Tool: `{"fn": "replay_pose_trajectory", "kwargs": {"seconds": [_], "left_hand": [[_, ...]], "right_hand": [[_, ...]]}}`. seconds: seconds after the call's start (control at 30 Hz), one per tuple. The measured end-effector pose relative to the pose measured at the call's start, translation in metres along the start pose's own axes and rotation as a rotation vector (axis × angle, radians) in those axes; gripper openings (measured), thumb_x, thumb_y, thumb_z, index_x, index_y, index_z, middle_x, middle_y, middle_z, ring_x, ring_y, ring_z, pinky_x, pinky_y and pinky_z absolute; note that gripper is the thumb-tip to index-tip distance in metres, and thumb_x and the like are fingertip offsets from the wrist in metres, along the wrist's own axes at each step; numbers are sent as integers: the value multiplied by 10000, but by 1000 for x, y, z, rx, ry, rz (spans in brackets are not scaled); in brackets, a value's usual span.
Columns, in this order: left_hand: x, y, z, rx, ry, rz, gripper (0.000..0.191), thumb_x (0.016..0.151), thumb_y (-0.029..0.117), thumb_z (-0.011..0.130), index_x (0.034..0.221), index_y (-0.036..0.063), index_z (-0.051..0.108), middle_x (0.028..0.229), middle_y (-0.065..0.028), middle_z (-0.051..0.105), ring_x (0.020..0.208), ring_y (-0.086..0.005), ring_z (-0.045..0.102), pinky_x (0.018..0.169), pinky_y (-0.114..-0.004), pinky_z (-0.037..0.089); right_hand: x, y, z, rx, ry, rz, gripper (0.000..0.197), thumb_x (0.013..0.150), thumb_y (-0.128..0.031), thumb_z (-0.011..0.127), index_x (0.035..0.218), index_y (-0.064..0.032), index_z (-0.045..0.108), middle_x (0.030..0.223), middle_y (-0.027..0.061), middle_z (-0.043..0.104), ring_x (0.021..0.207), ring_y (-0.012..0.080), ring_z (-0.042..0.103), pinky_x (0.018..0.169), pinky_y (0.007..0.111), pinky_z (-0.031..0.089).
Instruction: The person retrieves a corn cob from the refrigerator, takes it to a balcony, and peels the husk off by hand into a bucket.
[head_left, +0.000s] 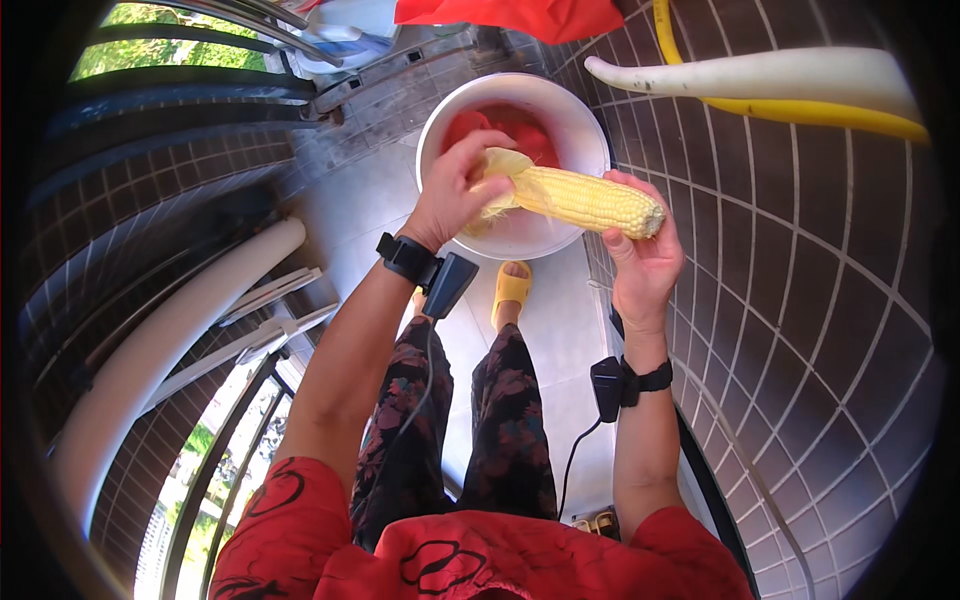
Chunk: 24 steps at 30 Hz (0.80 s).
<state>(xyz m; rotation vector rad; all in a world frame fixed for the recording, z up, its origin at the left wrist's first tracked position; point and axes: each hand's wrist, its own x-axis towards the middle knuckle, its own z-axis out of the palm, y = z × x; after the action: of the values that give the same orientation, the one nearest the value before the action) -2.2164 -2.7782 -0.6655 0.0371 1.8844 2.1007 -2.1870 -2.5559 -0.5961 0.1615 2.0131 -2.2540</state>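
Note:
An ear of corn (589, 196) lies across the view above a white bucket (592, 142), most of its yellow kernels bare. My right hand (649, 262) holds the ear near its blunt, cut-looking end, thumb below and fingers behind. At the other end, my left hand (457, 184) grips pale husk leaves (504, 166) that are bunched around the ear, with silk hanging below. Inside the bucket is a red plastic bag (540, 139), partly hidden by the left hand and the corn.
A tiled wall (787, 247) rises close on the right, with a white pipe (787, 73) and a yellow hose (817, 111) crossing it. Railings (195, 97) and a thick white pipe (180, 337) line the left. Red plastic (517, 19) hangs beyond the bucket.

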Motion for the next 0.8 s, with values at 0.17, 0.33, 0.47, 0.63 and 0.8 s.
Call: {"fn": "replay_pose_trajectory", "kwargs": {"seconds": [0.17, 0.33, 0.47, 0.63, 0.8], "left_hand": [[-4, 9, 11, 624, -125, 175, 507, 719, 181, 754, 1196, 161, 584, 929, -93, 574, 861, -279, 585, 823, -345, 479], [-8, -1, 19, 421, 43, 47, 362, 680, -1, 705, 1022, 115, 679, 795, -83, 595, 763, -265, 611, 696, -341, 499], [-9, -9, 28, 417, 128, 164, 294, 697, -30, 670, 965, 90, 670, 764, -101, 591, 737, -283, 613, 662, -341, 498], [-9, -30, 18, 556, 267, 96, 180, 736, -52, 567, 886, 47, 562, 839, -140, 588, 810, -349, 593, 727, -382, 489], [-15, -53, -2, 839, 61, 120, 171, 743, -46, 565, 893, 31, 536, 863, -151, 575, 843, -356, 575, 746, -399, 474]], "right_hand": [[0, -1, 5, -17, -24, -6, 551, 823, -88, 709, 1286, 37, 439, 1287, 134, 518, 1163, 199, 517, 1010, 321, 413], [0, 1, 7, -7, -7, -27, 550, 819, -74, 709, 1285, 42, 440, 1285, 133, 519, 1164, 202, 515, 1013, 326, 412], [-2, -4, 10, -9, 7, -1, 540, 819, -72, 708, 1277, 42, 446, 1275, 134, 527, 1161, 202, 518, 1013, 325, 412], [-8, -9, 4, 18, 98, -48, 539, 825, -94, 707, 1276, 42, 444, 1261, 141, 538, 1153, 203, 526, 1006, 330, 415], [-18, -29, 3, 64, 72, -50, 564, 819, -117, 717, 1283, 42, 438, 1266, 152, 535, 1160, 212, 525, 1007, 338, 417]]}}
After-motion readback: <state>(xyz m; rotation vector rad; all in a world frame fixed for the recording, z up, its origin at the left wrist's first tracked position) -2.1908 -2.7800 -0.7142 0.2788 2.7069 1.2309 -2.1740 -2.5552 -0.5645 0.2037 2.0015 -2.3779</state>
